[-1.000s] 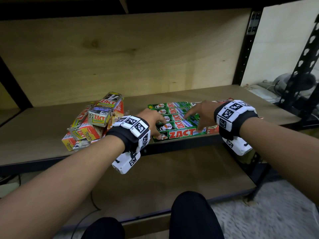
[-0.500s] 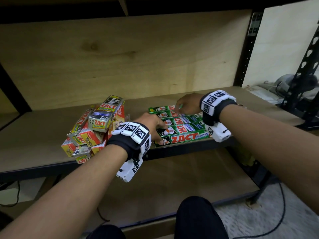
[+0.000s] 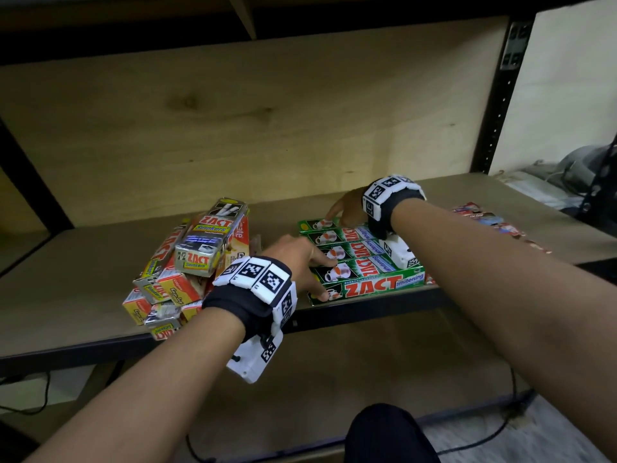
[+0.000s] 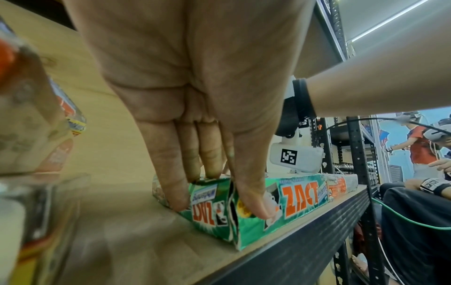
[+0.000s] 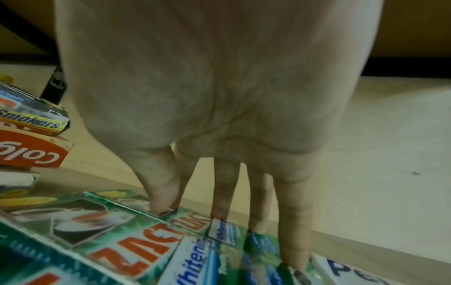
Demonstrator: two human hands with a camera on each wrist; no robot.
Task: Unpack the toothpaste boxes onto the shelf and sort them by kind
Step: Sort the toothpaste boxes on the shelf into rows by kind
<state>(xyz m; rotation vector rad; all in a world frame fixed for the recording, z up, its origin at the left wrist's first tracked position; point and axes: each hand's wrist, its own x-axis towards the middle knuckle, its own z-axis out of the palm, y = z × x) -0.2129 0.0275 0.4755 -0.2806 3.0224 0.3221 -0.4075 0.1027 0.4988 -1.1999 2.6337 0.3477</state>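
Observation:
Several green ZACT whitening boxes (image 3: 370, 285) lie side by side at the front edge of the wooden shelf (image 3: 83, 289). My left hand (image 3: 314, 265) presses straight fingers against the left ends of the front boxes, and the left wrist view shows its fingertips (image 4: 253, 208) on the green boxes (image 4: 300, 194). My right hand (image 3: 337, 212) reaches over the row, its straight fingertips (image 5: 219, 212) touching the farthest green boxes (image 5: 131, 254). Neither hand holds a box. A loose pile of mixed boxes (image 3: 200, 242) lies left of the row, with a Smokers box (image 5: 31, 119) and a Colgate box (image 5: 31, 154).
More red and blue boxes (image 3: 487, 218) lie on the shelf right of the green row. A black upright post (image 3: 497, 95) stands at the back right. A lower shelf (image 3: 367, 379) runs beneath. Another person (image 4: 422, 146) is off to the right.
My right hand has moved from the right end of the green row to its back left. My left hand has stayed at the row's left ends.

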